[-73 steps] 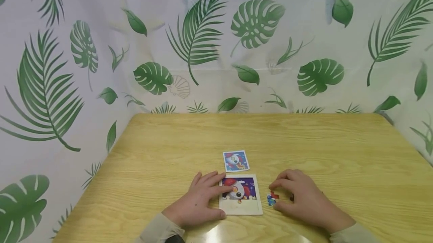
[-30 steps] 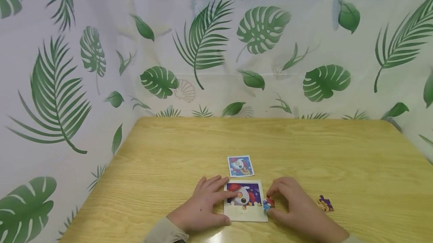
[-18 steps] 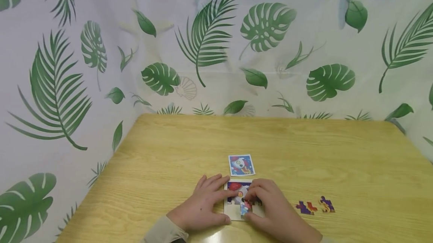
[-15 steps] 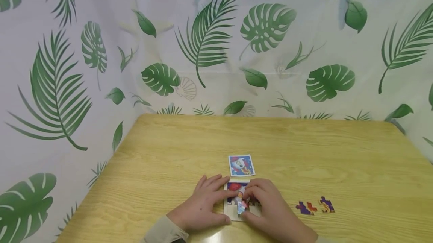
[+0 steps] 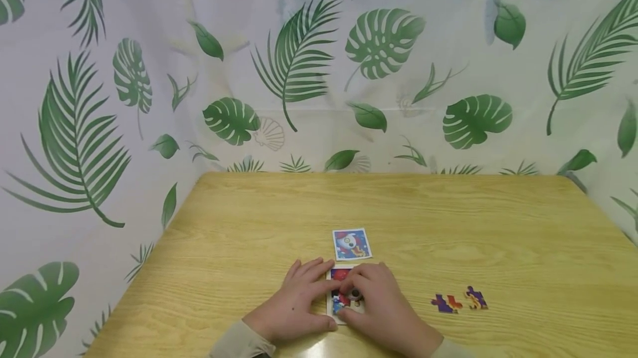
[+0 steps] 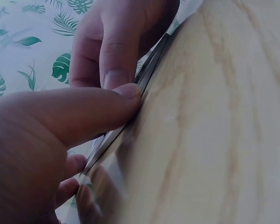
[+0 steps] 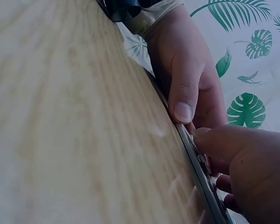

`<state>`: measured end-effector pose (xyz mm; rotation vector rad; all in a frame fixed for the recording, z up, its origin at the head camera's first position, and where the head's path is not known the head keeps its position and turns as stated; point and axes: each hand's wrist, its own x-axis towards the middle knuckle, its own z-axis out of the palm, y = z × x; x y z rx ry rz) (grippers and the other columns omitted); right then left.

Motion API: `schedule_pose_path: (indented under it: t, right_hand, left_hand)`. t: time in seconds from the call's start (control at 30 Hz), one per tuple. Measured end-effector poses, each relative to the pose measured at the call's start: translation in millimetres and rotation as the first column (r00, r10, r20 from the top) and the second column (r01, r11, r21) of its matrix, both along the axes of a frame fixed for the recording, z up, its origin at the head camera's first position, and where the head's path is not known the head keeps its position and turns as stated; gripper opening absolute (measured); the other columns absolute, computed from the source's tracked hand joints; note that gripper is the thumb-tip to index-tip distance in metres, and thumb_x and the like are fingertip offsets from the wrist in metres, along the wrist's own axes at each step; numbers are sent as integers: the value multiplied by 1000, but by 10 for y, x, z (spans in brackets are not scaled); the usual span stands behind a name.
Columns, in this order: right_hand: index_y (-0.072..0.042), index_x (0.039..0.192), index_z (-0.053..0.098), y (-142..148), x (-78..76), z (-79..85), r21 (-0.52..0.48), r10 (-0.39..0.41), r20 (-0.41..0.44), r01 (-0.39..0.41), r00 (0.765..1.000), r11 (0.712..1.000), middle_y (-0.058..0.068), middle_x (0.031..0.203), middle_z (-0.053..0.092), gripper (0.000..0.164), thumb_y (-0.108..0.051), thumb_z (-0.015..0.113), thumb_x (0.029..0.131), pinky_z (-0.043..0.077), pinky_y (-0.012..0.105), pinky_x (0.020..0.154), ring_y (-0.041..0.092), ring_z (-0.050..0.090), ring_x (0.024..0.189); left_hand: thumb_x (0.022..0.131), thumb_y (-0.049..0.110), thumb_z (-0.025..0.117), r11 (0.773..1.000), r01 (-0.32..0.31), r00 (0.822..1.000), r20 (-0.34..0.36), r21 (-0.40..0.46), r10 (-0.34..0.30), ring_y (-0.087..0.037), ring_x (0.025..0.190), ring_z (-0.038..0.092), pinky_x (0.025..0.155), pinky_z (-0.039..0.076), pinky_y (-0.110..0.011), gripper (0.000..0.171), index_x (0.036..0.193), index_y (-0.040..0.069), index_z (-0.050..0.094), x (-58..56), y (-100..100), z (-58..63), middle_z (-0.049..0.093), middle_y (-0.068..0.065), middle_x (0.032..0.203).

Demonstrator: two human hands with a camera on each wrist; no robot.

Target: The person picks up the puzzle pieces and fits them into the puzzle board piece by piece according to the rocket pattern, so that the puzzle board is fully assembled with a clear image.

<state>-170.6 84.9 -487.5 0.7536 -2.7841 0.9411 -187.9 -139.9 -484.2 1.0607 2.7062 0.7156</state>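
A jigsaw tray (image 5: 345,266) with a pale rim lies at the front middle of the table, its upper part filled with a cartoon picture. My left hand (image 5: 297,303) rests at its left side, fingers spread and straight, index finger reaching over the picture and thumb near the lower left corner. With thumb and index finger, my right hand (image 5: 382,308) pinches a red and blue puzzle piece (image 5: 339,303) at the tray's lower left. The right hand covers the tray's right half. Both wrist views look along the tray's thin edge (image 7: 194,161), with the hands meeting over it.
Just behind the tray lies a small picture card (image 5: 351,244) with a similar cartoon. To the right are two loose puzzle pieces, a purple and red one (image 5: 444,303) and a purple and yellow one (image 5: 476,297). A leaf-patterned curtain (image 5: 309,70) hangs behind the wooden table (image 5: 498,225).
My right hand has carried the red and blue puzzle piece leftward from beside the tray to its lower left, uncovering the two loose pieces. The left hand has stayed at the tray.
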Motion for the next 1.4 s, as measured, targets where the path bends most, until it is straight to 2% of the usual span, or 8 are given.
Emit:
schedule_pose_path:
  t: [0.1, 0.3, 0.43, 0.53, 0.7, 0.8, 1.0, 1.4]
  right_hand:
    - [-28, 91, 67, -13, 3, -15, 21, -3, 19, 3, 1000, 1000, -12, 112, 56, 23, -39, 84, 80, 20, 65, 114, 20, 49, 119]
    - [-29, 91, 67, -39, 7, -14, 26, 9, -24, -8, 1000, 1000, -11, 113, 55, 22, -37, 84, 80, 21, 67, 113, 21, 49, 120]
    - [-30, 91, 67, -49, 11, -4, 10, 25, -54, -25, 998, 1000, -12, 113, 54, 19, -35, 83, 83, 21, 70, 111, 21, 49, 120]
    - [-30, 91, 68, -36, 20, 7, 4, 39, -61, -39, 997, 999, -12, 113, 55, 14, -33, 80, 86, 22, 70, 111, 20, 49, 119]
    - [-31, 97, 70, 28, 38, 5, 35, 68, -27, -67, 997, 997, -12, 117, 55, 11, -33, 78, 88, 21, 70, 111, 17, 48, 120]
    - [-33, 103, 71, 88, 27, -6, 48, 98, -1, -98, 995, 994, -14, 121, 55, 16, -33, 78, 88, 19, 68, 113, 15, 46, 123]
    - [-35, 110, 72, 170, -10, -24, 44, 159, -4, -159, 987, 986, -16, 126, 55, 25, -30, 79, 87, 19, 72, 111, 15, 46, 126]
    - [-34, 110, 73, 150, -38, -41, 46, 152, -17, -151, 988, 987, -15, 125, 56, 25, -27, 79, 86, 20, 69, 112, 15, 46, 126]
  left_hand:
    - [86, 52, 72, 1000, -3, 1000, -3, -3, 3, -27, 152, 19, 119, 4, -61, 68, 147, 29, 55, 5, -10, -4, 27, -2, 165]
    - [91, 54, 66, 1000, -5, 1000, 5, 15, 5, -28, 152, 19, 119, 3, -61, 63, 147, 28, 55, 8, -34, 11, 27, -2, 165]
    - [97, 57, 56, 1000, -10, 999, 30, 29, 9, -28, 152, 18, 119, 2, -61, 58, 147, 28, 55, 10, -51, 30, 27, -2, 165]
    - [100, 54, 54, 1000, -6, 1000, 22, 30, 5, -28, 152, 19, 119, 3, -61, 55, 147, 28, 54, 9, -53, 13, 27, -2, 165]
    - [101, 52, 55, 999, -1, 1000, 12, 35, 1, -29, 152, 20, 118, 6, -63, 52, 147, 28, 55, 12, -30, -46, 28, -3, 165]
    - [100, 51, 55, 999, -6, 1000, 20, 35, 5, -29, 152, 19, 118, 5, -63, 51, 146, 28, 56, 14, -16, -62, 27, -3, 165]
    - [100, 49, 57, 1000, -12, 1000, 25, 27, 11, -29, 152, 18, 118, 4, -63, 51, 147, 29, 55, 9, -10, -62, 26, -1, 165]
    - [97, 46, 63, 1000, -14, 999, 39, 17, 13, -28, 153, 17, 119, 2, -61, 53, 147, 31, 55, -19, -27, -29, 24, 1, 166]
